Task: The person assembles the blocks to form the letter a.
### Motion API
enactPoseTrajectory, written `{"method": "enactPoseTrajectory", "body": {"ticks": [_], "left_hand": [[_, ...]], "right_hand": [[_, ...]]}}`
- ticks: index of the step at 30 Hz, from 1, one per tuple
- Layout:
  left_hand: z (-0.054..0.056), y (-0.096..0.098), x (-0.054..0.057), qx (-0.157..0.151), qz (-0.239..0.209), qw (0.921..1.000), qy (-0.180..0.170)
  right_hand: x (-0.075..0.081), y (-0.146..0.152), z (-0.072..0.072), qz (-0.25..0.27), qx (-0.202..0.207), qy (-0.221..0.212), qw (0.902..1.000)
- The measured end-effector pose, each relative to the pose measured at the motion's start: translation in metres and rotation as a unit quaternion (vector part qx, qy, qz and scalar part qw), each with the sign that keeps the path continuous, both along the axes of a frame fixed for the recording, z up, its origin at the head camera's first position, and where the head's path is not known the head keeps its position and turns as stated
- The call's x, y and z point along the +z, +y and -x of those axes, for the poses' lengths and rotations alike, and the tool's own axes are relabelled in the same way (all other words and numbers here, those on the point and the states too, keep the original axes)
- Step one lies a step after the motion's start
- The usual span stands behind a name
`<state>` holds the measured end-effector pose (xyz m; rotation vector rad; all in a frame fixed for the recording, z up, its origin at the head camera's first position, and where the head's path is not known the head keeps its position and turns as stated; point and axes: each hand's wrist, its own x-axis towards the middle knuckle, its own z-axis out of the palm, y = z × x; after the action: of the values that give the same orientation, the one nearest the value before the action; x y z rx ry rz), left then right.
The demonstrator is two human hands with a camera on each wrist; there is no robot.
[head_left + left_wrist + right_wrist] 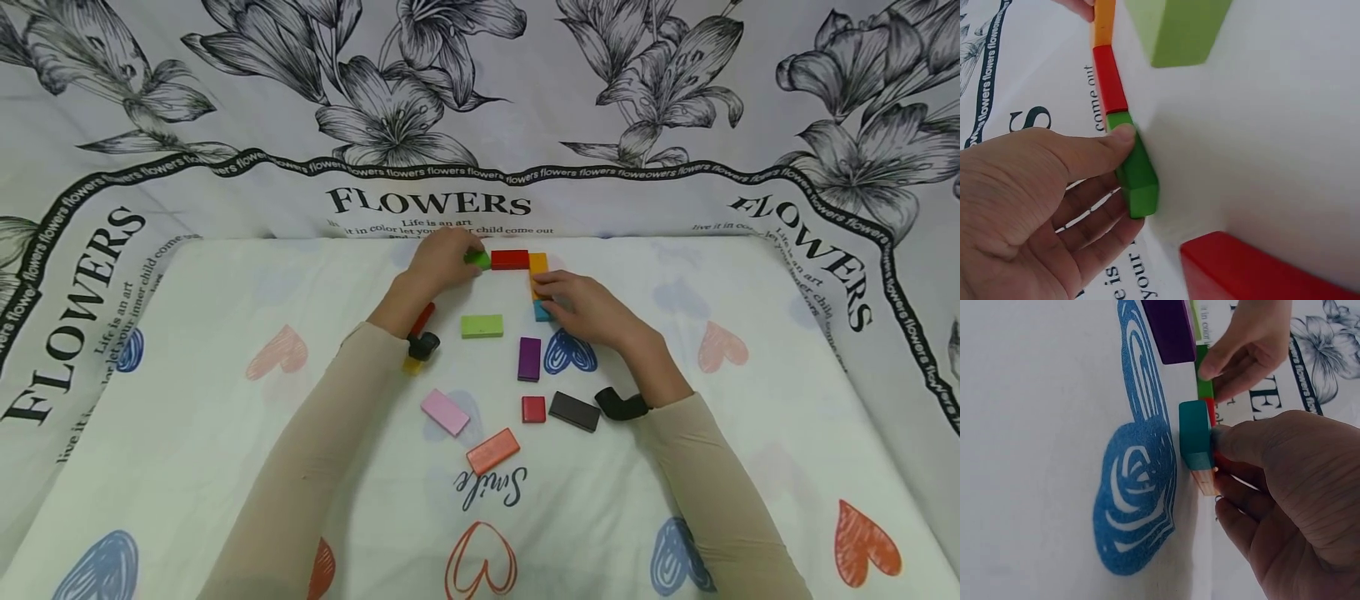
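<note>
My left hand (pixel 446 257) pinches a green block (pixel 1138 159) at the left end of a row, thumb on its near side. A red block (pixel 510 260) abuts it on the right. From the red block's right end, an orange block (pixel 537 265) runs toward me, with a teal block (pixel 1195 434) at its near end. My right hand (pixel 588 308) holds the orange block between thumb and fingers, close against the teal one. Its exact contact with the teal block is partly hidden.
Nearer me lie light green (pixel 482 326), purple (pixel 529 359), small red (pixel 533 409), black (pixel 574 411), pink (pixel 446 412) and coral (pixel 492 451) blocks. Another red block (pixel 422 319) and a yellow piece (pixel 412 365) sit beneath my left wrist. A printed cloth covers the surface.
</note>
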<state>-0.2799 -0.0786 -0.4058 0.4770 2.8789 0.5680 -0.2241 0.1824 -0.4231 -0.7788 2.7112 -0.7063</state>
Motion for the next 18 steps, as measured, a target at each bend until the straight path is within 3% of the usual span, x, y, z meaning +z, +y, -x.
{"method": "enactPoseTrajectory", "body": {"ticks": [6,11,18], "left_hand": [[-0.005,-0.003,-0.002,-0.004,0.014,0.9999,0.008],[-0.014,-0.006,0.007,0.007,0.016,0.9994,0.031],[-0.035,-0.009,0.02,-0.023,0.001,0.999,0.037]], "right_hand": [[0.0,-0.001,0.002,-0.012,0.002,0.005,0.9999],[0.001,0.001,0.004,-0.007,0.006,0.008,0.9999],[0.0,-0.001,0.001,0.002,0.001,-0.002,1.0]]}}
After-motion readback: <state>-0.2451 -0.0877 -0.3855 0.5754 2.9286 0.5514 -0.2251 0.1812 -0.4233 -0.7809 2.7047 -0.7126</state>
